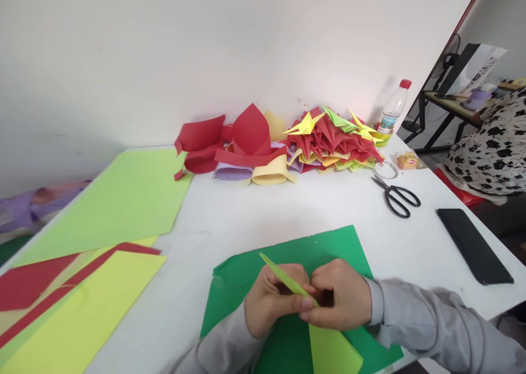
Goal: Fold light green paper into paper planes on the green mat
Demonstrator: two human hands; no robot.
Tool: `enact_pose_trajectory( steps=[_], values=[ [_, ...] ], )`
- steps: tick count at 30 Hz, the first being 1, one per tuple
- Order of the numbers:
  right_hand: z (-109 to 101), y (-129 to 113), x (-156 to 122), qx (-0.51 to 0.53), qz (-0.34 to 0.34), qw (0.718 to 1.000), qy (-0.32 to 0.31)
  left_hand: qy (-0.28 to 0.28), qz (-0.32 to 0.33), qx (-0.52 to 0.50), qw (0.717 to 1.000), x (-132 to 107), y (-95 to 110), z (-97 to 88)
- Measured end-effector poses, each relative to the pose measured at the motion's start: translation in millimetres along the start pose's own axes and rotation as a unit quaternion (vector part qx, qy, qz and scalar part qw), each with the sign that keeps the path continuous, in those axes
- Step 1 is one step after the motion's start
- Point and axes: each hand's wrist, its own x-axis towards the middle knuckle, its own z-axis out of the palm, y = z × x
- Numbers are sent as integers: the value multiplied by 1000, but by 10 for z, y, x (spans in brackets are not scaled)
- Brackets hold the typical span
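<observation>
A folded piece of light green paper (333, 347) is pinched between both hands above a dark green sheet (236, 275). My left hand (273, 297) is closed on it, thumb against its near face, and a narrow folded point sticks up past the fingers to the upper left. My right hand (343, 294) grips the same paper at the crease, thumb and fingertips meeting the left ones. The paper's wider end hangs below the hands toward me. Where the fingertips meet, the fold is partly hidden.
Coloured sheets (127, 188) lie along the left side. Curled red paper pieces (250, 130) and a heap of folded paper stars (329, 138) stand by the wall. To the right are scissors (396, 196), a bottle (393, 108), a wrapped snack (407, 160) and a black phone (474, 245).
</observation>
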Motion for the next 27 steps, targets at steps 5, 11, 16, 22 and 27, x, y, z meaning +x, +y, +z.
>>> enact_pose_trajectory(
  steps=[5,11,16,22,27],
  values=[
    [-27,1,26,21,7,1000,-7,45,41,37,997,15,-28,-11],
    [-49,-23,29,7,-9,1000,-24,66,75,47,994,43,-48,-49],
    [-19,-16,18,-22,-31,999,-38,36,70,62,995,25,-43,-22],
    [34,-11,-1,-55,-74,995,-25,15,81,66,994,-15,-20,6],
    [8,2,14,-31,-43,999,-7,50,48,39,997,34,-39,-3]
  ],
)
